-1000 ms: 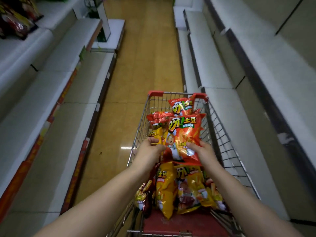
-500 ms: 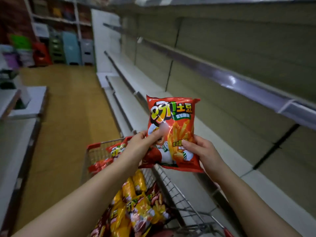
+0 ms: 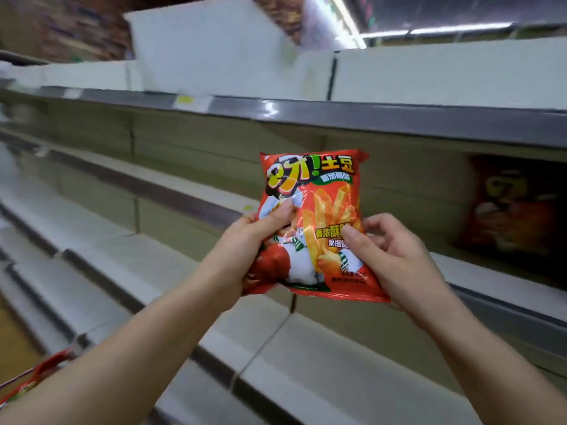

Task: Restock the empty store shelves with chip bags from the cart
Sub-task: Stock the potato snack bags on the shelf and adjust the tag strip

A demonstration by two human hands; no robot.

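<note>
Two hands are holding a single red bag of chips up before a run of mostly bare shelves. At far left the red rim of the cart (image 3: 36,372) is just edging into view, blurred. The left hand (image 3: 254,237) is gripping the lower left side of the bag (image 3: 319,191), thumb pressing across the front. The right hand (image 3: 389,253) is pinching the lower right edge, thumb on the print and fingers curling behind. The bag is hanging upright in the air between them, front to the camera, touching no shelf. Further right, a second bag (image 3: 515,207) of similar print is standing in shadow on the middle shelf (image 3: 478,273), under the grey rail (image 3: 399,121).

Both grips are sitting low on a slick, air-filled pack, so the top may be tipping forward as it goes in. Set down too near the shelf's front lip, it could be sliding off toward the floor. Pushed in carelessly, it could be knocking its neighbour over.

Half a second ago the bag was riding lower, just above the loaded cart, with the aisle stretching off to the left. Now it is sitting higher and squarer to the shelving, the cart is nearly out of view, and the second bag is showing. The grips are looking much the same.
</note>
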